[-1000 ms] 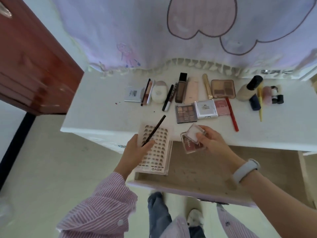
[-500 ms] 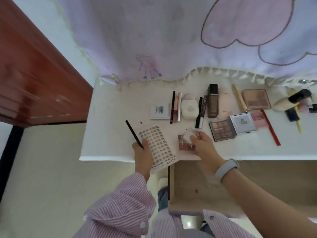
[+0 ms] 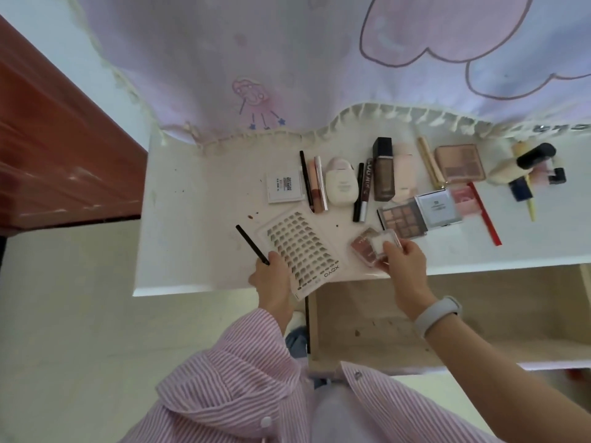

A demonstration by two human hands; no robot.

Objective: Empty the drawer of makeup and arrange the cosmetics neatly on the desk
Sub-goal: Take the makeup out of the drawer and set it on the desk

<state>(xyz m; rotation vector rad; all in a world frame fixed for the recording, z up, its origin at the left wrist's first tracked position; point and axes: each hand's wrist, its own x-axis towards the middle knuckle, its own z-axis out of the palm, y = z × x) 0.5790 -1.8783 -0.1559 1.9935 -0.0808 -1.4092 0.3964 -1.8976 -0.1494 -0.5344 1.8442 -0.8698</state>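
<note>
Your left hand [image 3: 271, 276] is now lowering the white lash tray [image 3: 300, 251] and thin black pencil [image 3: 252, 245] onto the white desk [image 3: 198, 219], fingers pinching both; your right hand [image 3: 404, 262] is pinching two small clear blush cases [image 3: 374, 246].

1. Soft, even daylight comes through the pale curtain [image 3: 319, 59] at the back, which glows.
2. The white desk [image 3: 198, 193] is bright, almost washed out; shadows beneath the cosmetics are faint.
3. The open drawer [image 3: 479, 314] lies dimmer, shaded under the desk edge.
4. A dull sheen streaks the red-brown cabinet [image 3: 57, 148], which looks smeared.
5. Wide-angle bending curves the desk edge and stretches the corners.
6. The striped sleeve [image 3: 230, 388] close to the lens is soft, and small labels are unreadable.
</note>
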